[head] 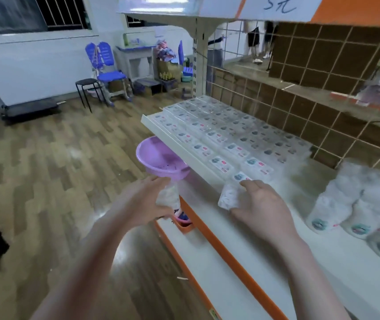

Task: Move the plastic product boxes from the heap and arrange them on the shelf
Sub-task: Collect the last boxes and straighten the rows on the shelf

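Your left hand [146,199] grips a clear plastic box [167,197] beside the shelf's [161,131] front edge. Your right hand [261,207] pinches another box [229,197] at the near end of the rows of boxes [221,129] on the shelf. A purple basin [155,158] sits just below the shelf lip. White bundles [355,204] crowd the shelf to the right.

handwritten "5元" on white sign [279,6] above shelf
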`<state>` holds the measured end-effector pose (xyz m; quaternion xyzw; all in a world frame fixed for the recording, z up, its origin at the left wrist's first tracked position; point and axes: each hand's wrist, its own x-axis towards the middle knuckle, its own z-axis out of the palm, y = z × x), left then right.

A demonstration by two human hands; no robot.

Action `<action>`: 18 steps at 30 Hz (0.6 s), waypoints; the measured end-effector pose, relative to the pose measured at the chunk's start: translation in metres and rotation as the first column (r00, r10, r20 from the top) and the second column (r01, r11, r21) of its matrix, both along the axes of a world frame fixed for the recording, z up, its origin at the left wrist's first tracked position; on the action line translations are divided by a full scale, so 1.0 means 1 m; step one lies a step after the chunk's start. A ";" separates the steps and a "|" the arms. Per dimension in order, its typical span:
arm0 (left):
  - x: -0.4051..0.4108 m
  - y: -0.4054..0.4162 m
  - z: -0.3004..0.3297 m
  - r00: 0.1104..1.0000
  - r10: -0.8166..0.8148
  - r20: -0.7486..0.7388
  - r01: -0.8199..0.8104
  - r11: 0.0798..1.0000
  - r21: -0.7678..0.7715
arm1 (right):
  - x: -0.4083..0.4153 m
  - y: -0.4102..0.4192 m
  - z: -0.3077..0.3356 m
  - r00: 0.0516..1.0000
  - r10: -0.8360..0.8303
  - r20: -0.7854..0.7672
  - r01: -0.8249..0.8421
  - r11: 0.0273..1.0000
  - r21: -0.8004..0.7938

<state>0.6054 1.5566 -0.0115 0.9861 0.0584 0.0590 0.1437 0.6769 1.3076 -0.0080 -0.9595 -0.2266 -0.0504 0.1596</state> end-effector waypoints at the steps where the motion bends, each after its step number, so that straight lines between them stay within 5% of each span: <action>1: 0.008 0.010 0.000 1.000 -0.012 0.000 0.012 1.000 0.010 | 0.006 0.010 0.000 1.000 -0.005 -0.002 0.005 1.000 0.001; 18: 0.169 0.234 0.023 0.936 -0.346 -0.071 0.351 0.933 0.082 | 0.084 0.221 -0.004 0.894 -0.448 0.017 0.445 0.892 0.080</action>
